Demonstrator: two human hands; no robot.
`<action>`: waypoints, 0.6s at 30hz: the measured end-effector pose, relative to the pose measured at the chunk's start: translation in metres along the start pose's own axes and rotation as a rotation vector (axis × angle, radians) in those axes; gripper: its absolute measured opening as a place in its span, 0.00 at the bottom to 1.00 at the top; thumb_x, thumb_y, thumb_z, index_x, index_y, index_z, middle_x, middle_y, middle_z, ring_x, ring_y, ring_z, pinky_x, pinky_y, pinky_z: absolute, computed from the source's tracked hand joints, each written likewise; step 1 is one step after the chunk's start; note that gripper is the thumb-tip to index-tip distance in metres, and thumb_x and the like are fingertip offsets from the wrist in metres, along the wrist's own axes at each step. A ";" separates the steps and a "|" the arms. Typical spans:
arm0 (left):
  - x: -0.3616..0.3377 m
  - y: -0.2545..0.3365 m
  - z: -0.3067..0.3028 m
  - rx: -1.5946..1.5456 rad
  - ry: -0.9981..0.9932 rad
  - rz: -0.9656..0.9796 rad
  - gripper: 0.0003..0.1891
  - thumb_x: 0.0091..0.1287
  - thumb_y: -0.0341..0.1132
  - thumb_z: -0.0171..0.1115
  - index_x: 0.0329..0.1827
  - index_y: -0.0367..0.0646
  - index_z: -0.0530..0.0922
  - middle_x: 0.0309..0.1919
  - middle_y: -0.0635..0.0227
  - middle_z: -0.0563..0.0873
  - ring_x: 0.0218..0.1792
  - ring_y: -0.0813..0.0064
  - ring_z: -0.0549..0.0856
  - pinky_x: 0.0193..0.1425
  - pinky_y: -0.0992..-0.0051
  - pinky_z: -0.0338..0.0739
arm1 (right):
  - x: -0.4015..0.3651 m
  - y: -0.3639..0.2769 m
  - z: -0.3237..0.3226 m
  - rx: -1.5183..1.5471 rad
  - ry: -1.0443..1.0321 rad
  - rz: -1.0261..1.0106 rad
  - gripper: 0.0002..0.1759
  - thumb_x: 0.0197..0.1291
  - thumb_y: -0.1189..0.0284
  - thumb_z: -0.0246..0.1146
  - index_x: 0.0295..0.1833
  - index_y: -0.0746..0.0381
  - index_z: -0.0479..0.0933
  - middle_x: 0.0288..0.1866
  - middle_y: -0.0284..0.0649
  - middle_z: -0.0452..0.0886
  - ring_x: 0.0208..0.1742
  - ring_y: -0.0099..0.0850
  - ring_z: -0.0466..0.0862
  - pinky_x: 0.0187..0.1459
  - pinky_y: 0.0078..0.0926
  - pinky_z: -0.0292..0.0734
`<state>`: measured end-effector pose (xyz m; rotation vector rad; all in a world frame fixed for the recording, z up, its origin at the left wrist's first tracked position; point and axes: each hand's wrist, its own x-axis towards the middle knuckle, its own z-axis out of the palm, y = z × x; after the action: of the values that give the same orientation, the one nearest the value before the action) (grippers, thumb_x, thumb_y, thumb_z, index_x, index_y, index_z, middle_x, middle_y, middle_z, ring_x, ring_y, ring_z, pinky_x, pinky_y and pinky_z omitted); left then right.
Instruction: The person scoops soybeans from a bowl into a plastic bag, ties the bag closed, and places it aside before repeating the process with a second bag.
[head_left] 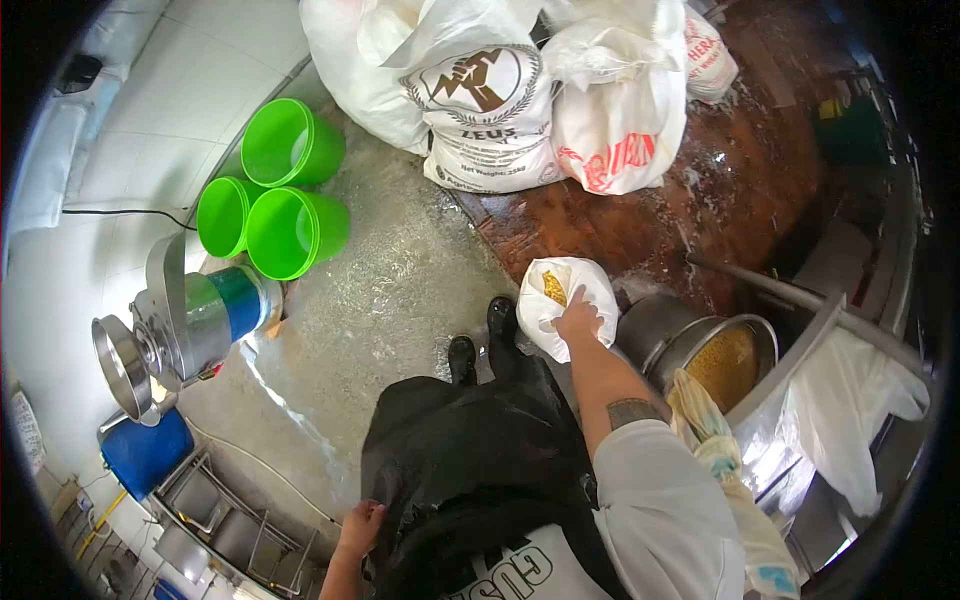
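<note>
Risk: the wet floor point(400, 270) could slide my boots point(502, 318); the white sack point(534, 312), open just right of them, might spill its yellow contents point(553, 288) if tugged | Left hand point(362, 526): curled beside my apron point(470, 440) | Right hand point(579, 319): touching the sack's mouth | Fingers half-hidden, can't tell if either's clamped

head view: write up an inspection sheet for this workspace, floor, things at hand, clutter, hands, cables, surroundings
Surface: concrete floor, wet-looking in places; reddish-brown area with white residue.
Things at hand: open white sack, yellow contents showing; steel pot, also with yellow contents.
Clutter: three green buckets and large printed sacks.
Hands: right hand at the white sack's mouth, grip unclear; left hand beside the black apron, grip unclear.
Cables: black cable by the left wall; pale cable or hose on the floor.
Surroundings: white tiled wall and steel machine, left; plastic bag, right.
</note>
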<state>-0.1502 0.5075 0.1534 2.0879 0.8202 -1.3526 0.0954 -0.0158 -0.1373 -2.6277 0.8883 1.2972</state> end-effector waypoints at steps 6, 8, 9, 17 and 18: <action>0.010 0.008 0.006 -0.044 -0.008 -0.042 0.22 0.74 0.49 0.63 0.55 0.36 0.84 0.42 0.48 0.91 0.47 0.50 0.91 0.53 0.58 0.83 | 0.045 0.009 0.025 0.128 -0.044 -0.122 0.37 0.65 0.68 0.64 0.78 0.63 0.63 0.56 0.56 0.87 0.59 0.54 0.86 0.63 0.54 0.77; 0.016 0.013 0.003 -0.063 0.015 -0.031 0.22 0.74 0.49 0.63 0.56 0.37 0.84 0.42 0.49 0.91 0.47 0.50 0.91 0.54 0.58 0.83 | 0.042 0.007 0.020 0.255 0.109 -0.197 0.19 0.61 0.74 0.64 0.58 0.61 0.73 0.56 0.54 0.86 0.62 0.55 0.83 0.61 0.50 0.79; 0.019 0.016 0.001 -0.088 0.034 -0.045 0.22 0.74 0.49 0.63 0.56 0.37 0.84 0.41 0.49 0.91 0.46 0.51 0.91 0.54 0.58 0.83 | 0.036 0.006 0.019 0.254 0.112 -0.193 0.19 0.61 0.74 0.64 0.58 0.61 0.73 0.56 0.54 0.86 0.62 0.55 0.83 0.61 0.50 0.79; 0.034 0.048 -0.034 -0.120 0.043 0.035 0.21 0.75 0.48 0.61 0.54 0.36 0.84 0.40 0.53 0.91 0.43 0.58 0.91 0.51 0.62 0.83 | 0.021 0.021 0.009 0.576 -0.105 0.019 0.35 0.65 0.65 0.59 0.77 0.63 0.64 0.63 0.63 0.83 0.66 0.57 0.82 0.67 0.50 0.75; 0.034 0.058 -0.041 -0.135 0.040 0.043 0.21 0.75 0.47 0.61 0.54 0.36 0.84 0.39 0.53 0.91 0.43 0.58 0.91 0.51 0.62 0.83 | 0.020 0.025 0.004 0.532 -0.139 -0.040 0.36 0.65 0.64 0.60 0.77 0.64 0.63 0.63 0.62 0.83 0.67 0.57 0.82 0.67 0.49 0.75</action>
<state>-0.0727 0.5032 0.1428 2.0224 0.8537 -1.2022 0.0892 -0.0445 -0.1506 -2.1094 0.9880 1.0370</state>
